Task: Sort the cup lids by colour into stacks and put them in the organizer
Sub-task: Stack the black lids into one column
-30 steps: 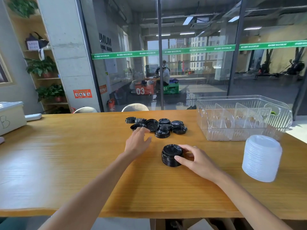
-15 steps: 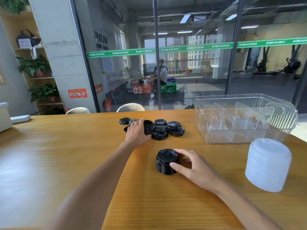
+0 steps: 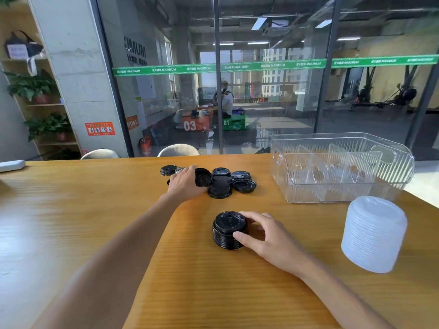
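Black lids (image 3: 221, 181): loose pile mid-table; thin, light, likely slick plastic, best pinched at rim. Left hand (image 3: 186, 184) pinches tilted lid (image 3: 203, 177) by edge. Right hand (image 3: 261, 236) curls round black stack (image 3: 229, 230). Organizer (image 3: 342, 167) right, no lids inside.

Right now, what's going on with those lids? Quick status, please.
Left hand grips a loose black lid. Right hand steadies the black stack. White stack done; organizer empty. Nothing blocking.

Office workspace behind a glass wall

A wooden table (image 3: 71, 222) faces glass partitions (image 3: 273, 91) with a green branded strip (image 3: 273, 65); potted plants (image 3: 31, 86) fill a shelf.
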`<state>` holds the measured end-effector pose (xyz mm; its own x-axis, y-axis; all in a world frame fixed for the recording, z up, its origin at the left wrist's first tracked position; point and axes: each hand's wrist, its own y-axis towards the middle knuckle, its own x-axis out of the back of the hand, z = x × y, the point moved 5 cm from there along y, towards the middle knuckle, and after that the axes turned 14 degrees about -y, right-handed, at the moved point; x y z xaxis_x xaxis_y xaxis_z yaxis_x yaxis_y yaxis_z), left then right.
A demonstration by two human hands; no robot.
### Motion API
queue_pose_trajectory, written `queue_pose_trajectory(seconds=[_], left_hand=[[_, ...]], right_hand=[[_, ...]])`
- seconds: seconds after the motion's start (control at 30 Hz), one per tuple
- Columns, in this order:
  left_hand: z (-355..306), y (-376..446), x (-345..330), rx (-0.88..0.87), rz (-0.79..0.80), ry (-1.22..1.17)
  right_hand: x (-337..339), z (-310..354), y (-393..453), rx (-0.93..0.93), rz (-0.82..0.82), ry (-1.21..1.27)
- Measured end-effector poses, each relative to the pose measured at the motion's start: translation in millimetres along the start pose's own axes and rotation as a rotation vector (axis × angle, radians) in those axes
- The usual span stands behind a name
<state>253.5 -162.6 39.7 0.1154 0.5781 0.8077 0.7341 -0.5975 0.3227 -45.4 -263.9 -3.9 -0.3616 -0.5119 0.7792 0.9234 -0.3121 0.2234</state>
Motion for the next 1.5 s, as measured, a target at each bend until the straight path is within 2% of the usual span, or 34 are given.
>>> queue_pose_trajectory(seconds=[0.23, 0.53, 0.73, 1.07, 1.23, 1.37, 1.5], left_hand=[[-3.8, -10.1, 12.4, -0.006, -0.114, -0.072], [-23.9, -52.3, 24.1, -0.053, -0.167, -0.397], [-43.4, -104.6, 24.7, -0.08, -0.112, -0.68], [-63.4, -164.4, 28.4, -0.201, 0.0, -0.686], [-67.1, -180.2, 31.1, -0.199, -0.05, -0.798], [-74.1, -186.0, 27.6, -0.214, -0.055, -0.819], [-79.4, -185.8, 21.4, -0.231, -0.008, -0.811]], right_hand=[[0.5, 0.6, 0.8, 0.0, -0.003, -0.007], [2.9, 3.2, -1.8, -0.009, -0.008, 0.004], [5.4, 8.7, -5.4, -0.006, -0.014, 0.019], [8.8, 12.3, -9.5, -0.036, -0.048, 0.051], [9.1, 14.0, -10.3, -0.028, -0.064, 0.092], [14.0, 19.6, -11.2, 0.055, -0.168, 0.089], [25.3, 30.4, -15.6, 0.182, -0.401, -0.001]])
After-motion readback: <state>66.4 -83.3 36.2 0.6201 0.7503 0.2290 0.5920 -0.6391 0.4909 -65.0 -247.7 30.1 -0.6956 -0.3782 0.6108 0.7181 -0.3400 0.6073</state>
